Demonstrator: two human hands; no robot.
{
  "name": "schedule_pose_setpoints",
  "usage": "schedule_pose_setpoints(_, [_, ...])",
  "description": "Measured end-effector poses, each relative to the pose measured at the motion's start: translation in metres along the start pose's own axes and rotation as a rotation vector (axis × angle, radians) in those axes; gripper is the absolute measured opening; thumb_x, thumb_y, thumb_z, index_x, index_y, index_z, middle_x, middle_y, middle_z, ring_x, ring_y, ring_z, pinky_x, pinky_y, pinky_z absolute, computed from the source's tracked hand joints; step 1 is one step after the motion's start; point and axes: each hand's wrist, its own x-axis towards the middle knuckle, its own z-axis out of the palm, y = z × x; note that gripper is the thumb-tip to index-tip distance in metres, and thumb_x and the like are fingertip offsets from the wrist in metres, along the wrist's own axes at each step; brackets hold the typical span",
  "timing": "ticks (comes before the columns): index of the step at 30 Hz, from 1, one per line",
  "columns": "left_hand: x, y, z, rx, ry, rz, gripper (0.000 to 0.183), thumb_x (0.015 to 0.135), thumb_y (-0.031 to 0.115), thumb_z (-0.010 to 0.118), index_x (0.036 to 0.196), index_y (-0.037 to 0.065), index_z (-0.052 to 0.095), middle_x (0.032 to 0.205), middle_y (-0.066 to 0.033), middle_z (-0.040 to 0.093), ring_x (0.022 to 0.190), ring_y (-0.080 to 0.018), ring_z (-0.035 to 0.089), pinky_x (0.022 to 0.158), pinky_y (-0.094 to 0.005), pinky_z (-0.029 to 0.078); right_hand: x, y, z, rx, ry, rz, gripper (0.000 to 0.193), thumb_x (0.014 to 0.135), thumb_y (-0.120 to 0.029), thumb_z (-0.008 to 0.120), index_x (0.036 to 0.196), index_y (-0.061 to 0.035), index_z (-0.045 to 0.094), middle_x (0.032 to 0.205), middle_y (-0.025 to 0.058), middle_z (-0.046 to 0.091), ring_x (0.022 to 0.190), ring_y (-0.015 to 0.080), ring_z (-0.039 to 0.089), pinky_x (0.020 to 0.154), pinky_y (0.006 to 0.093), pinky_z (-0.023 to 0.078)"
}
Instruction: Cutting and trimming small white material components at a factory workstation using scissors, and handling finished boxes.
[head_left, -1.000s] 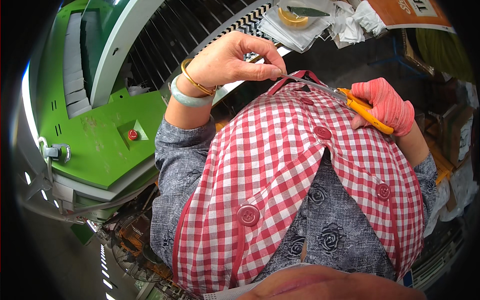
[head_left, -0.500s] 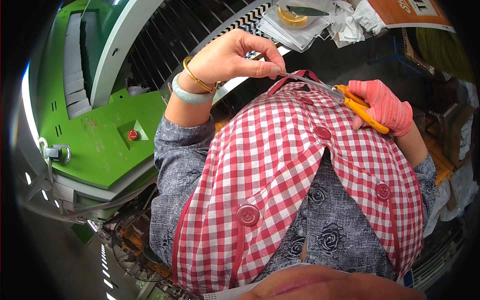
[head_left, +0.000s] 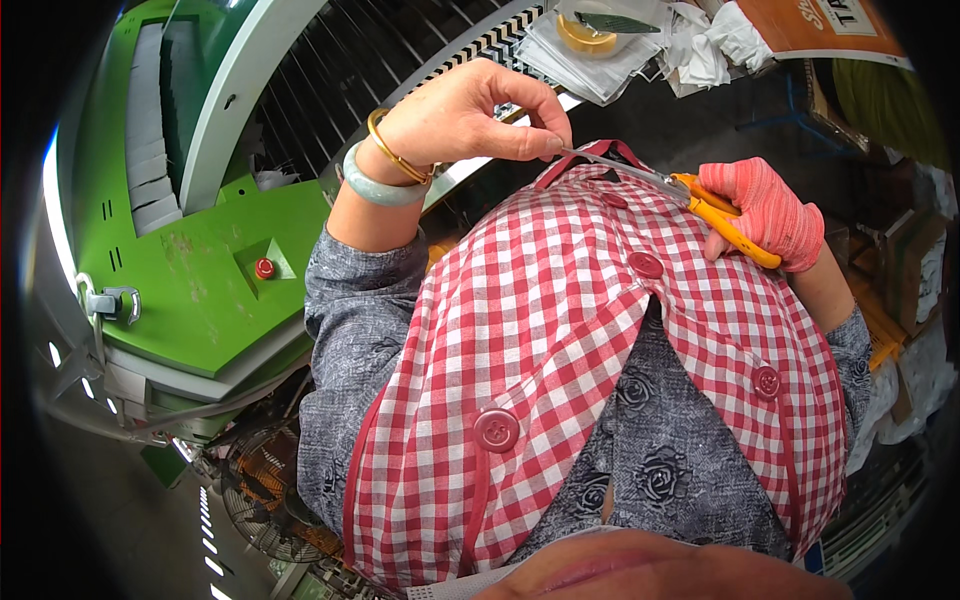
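Note:
My left hand (head_left: pixel 490 112) is bare, with a gold bangle (head_left: pixel 392 148) and a pale green bangle (head_left: pixel 380 182) on its wrist. Its thumb and forefinger are pinched together at the far ends of the scissors' blades; whatever lies between the fingertips is too small to make out. In a pink knitted glove, my right hand (head_left: pixel 765 212) grips the scissors (head_left: pixel 735 235) by their orange handles. The silver blades point left toward my left fingertips, above the front of my red-and-white checked apron (head_left: pixel 540 330).
A green machine (head_left: pixel 190 290) with a red button (head_left: pixel 264 268) stands at my left. Clear plastic bags (head_left: pixel 580 62) and crumpled white gloves (head_left: pixel 735 40) lie at the far side, beside an orange printed package (head_left: pixel 800 30). A caged fan (head_left: pixel 265 495) sits low at the left.

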Motion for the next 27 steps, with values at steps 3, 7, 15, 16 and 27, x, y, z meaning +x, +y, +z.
schedule_pose_setpoints(3, [-0.0013, -0.0001, 0.0000, 0.015, -0.022, 0.009, 0.011, 0.074, 0.012, 0.063, 0.079, 0.003, 0.064, 0.073, -0.0047, 0.063, 0.072, -0.0135, 0.059, 0.093, -0.0359, 0.037, 0.0003, 0.0005, 0.0013, 0.050, -0.007, -0.002, 0.047, 0.057, -0.028, 0.080, 0.088, 0.0006, 0.059, 0.069, 0.0020, 0.052, 0.062, 0.0102, 0.047, 0.056, 0.0256, 0.038])
schedule_pose_setpoints(7, [-0.0021, -0.0012, -0.0006, 0.014, -0.054, 0.002, 0.010, 0.074, 0.012, 0.064, 0.078, 0.003, 0.064, 0.073, -0.0045, 0.063, 0.072, -0.0139, 0.059, 0.094, -0.0374, 0.037, 0.0004, -0.0005, 0.0030, 0.021, -0.003, -0.033, 0.047, 0.057, -0.028, 0.081, 0.087, 0.0004, 0.059, 0.068, 0.0019, 0.053, 0.062, 0.0100, 0.048, 0.056, 0.0252, 0.038])
schedule_pose_setpoints(15, [-0.0031, -0.0042, -0.0012, -0.019, -0.079, 0.009, 0.011, 0.074, 0.012, 0.064, 0.079, 0.002, 0.064, 0.073, -0.0041, 0.063, 0.073, -0.0140, 0.059, 0.095, -0.0382, 0.036, 0.0021, 0.0019, 0.0062, 0.101, -0.018, -0.034, 0.043, 0.057, -0.027, 0.080, 0.084, -0.0001, 0.060, 0.066, 0.0021, 0.053, 0.059, 0.0100, 0.049, 0.054, 0.0250, 0.039])
schedule_pose_setpoints(16, [-0.0032, -0.0041, -0.0014, -0.023, -0.083, 0.010, 0.011, 0.074, 0.013, 0.064, 0.079, 0.002, 0.064, 0.073, -0.0041, 0.063, 0.074, -0.0140, 0.059, 0.095, -0.0381, 0.036, 0.0024, 0.0016, 0.0062, 0.083, -0.018, -0.046, 0.042, 0.058, -0.026, 0.080, 0.084, -0.0001, 0.060, 0.066, 0.0021, 0.054, 0.059, 0.0098, 0.049, 0.054, 0.0247, 0.039])
schedule_pose_setpoints(27, [-0.0056, -0.0059, -0.0023, -0.059, -0.095, 0.001, 0.014, 0.075, 0.016, 0.065, 0.079, 0.003, 0.065, 0.072, -0.0042, 0.062, 0.074, -0.0145, 0.059, 0.095, -0.0383, 0.036, -0.0013, -0.0068, 0.0084, 0.098, -0.027, -0.021, 0.036, 0.064, -0.023, 0.077, 0.085, 0.0006, 0.060, 0.068, 0.0030, 0.058, 0.059, 0.0088, 0.053, 0.054, 0.0236, 0.042])
